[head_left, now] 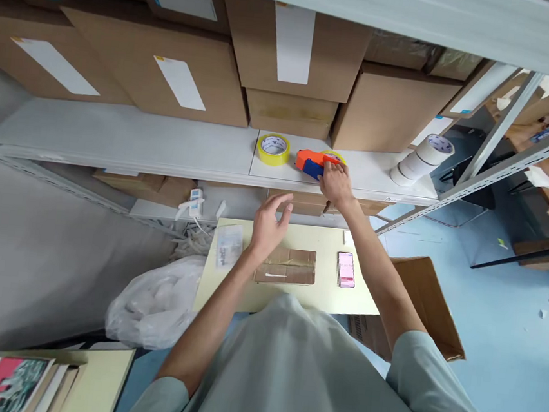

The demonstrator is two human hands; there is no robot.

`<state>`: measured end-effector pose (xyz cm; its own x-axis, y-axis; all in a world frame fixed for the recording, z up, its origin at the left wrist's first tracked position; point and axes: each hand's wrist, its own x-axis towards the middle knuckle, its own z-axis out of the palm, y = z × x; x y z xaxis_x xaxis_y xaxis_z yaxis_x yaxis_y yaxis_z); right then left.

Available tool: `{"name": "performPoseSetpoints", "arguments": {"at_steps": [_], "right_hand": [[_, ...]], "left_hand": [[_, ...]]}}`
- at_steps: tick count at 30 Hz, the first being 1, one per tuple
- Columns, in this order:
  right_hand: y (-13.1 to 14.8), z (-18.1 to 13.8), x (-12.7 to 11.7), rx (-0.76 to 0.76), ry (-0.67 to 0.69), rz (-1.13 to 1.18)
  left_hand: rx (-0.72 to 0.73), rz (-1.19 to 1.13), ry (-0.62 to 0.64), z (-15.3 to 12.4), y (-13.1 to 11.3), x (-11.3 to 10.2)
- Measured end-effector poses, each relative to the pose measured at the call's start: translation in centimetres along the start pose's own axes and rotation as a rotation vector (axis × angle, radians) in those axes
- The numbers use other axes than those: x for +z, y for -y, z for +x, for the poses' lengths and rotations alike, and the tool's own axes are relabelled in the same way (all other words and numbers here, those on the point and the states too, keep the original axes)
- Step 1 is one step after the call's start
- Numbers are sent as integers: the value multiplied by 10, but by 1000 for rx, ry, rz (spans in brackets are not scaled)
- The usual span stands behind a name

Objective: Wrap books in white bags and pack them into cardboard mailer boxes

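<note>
My right hand [336, 181] reaches up to the grey shelf with its fingers closed round an orange-and-blue tape dispenser [312, 162]. The dispenser is at the shelf's front part, and a yellow roll shows partly behind it. My left hand [270, 225] hovers with thumb and fingers apart, holding nothing. Below it, a small brown cardboard box [292, 267] wrapped in clear tape lies on the pale yellow table [328, 302]. Left of the dispenser, a roll of yellow tape [273, 149] lies flat on the shelf.
Large cartons [385, 110] line the shelf's back. White rolls [422, 160] are stacked at its right end. On the table lie a phone [346, 269] and a clear plastic packet [228, 245]. An open carton [430, 305] stands right, a plastic bag [156, 301] left.
</note>
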<state>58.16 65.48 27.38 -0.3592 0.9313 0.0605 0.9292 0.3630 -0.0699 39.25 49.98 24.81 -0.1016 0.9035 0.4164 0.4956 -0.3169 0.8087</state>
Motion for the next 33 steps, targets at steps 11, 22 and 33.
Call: {"name": "performPoseSetpoints", "arguments": {"at_steps": [11,22,33], "right_hand": [[33,-171,86,310,-28,224],[93,-258,163,652,445,407],[62,-254,186,631,268,601]], "left_hand": [[-523,131,19,-145,122,-27],[-634,452,60,-193,113,37],[-763,381,177,-166,123,9]]}}
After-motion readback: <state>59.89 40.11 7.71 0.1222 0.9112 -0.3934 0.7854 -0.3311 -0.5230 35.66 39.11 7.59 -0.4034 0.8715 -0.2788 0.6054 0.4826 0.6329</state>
